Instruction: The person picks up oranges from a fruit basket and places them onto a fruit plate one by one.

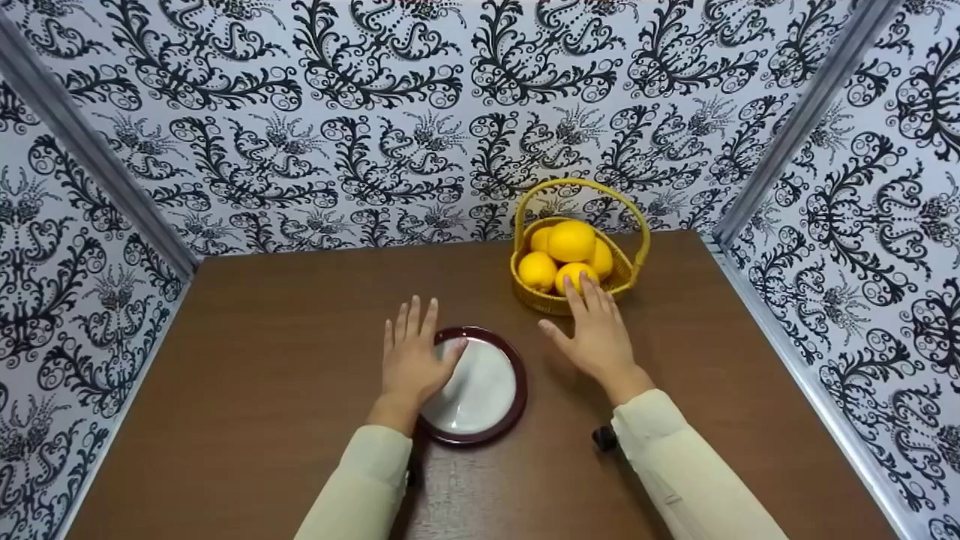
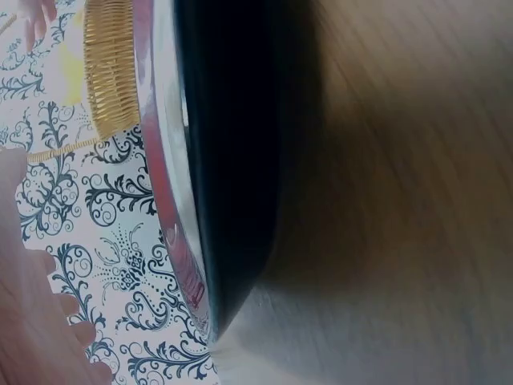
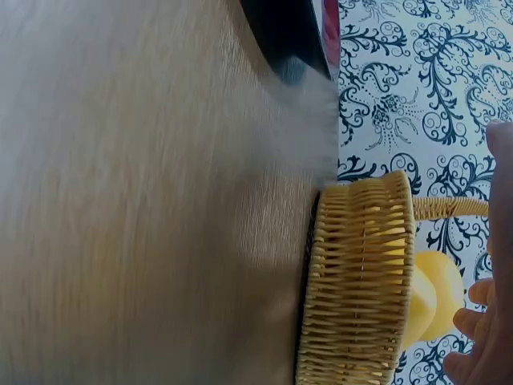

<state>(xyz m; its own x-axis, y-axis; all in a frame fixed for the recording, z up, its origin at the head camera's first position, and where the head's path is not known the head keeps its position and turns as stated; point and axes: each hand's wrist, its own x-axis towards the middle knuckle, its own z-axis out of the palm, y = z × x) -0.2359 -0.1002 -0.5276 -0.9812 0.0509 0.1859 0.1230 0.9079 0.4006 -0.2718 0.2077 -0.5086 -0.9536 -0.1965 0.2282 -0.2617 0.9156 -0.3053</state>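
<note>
On the brown table lies a round plate (image 1: 487, 382) with a dark red rim and a whitish middle. My left hand (image 1: 412, 364), fingers straight and spread, hovers over the plate's left side and holds nothing. A yellow wicker basket (image 1: 544, 302) with an arched handle stands behind and to the right of the plate, heaped with several yellow lemons (image 1: 571, 241). My right hand (image 1: 600, 341) reaches toward the basket with extended fingers, the tips overlapping the front lemon in the head view. In the right wrist view, the basket (image 3: 357, 281) shows from its side, with my right hand (image 3: 493, 321) beside it.
The brown table (image 1: 285, 360) reaches back to a wall (image 1: 360, 150) papered in black-and-white scrolls. Similar papered panels stand on the left and right, with grey metal strips (image 1: 780, 127) at the corners. The basket's handle (image 1: 581, 182) rises in front of the back wall.
</note>
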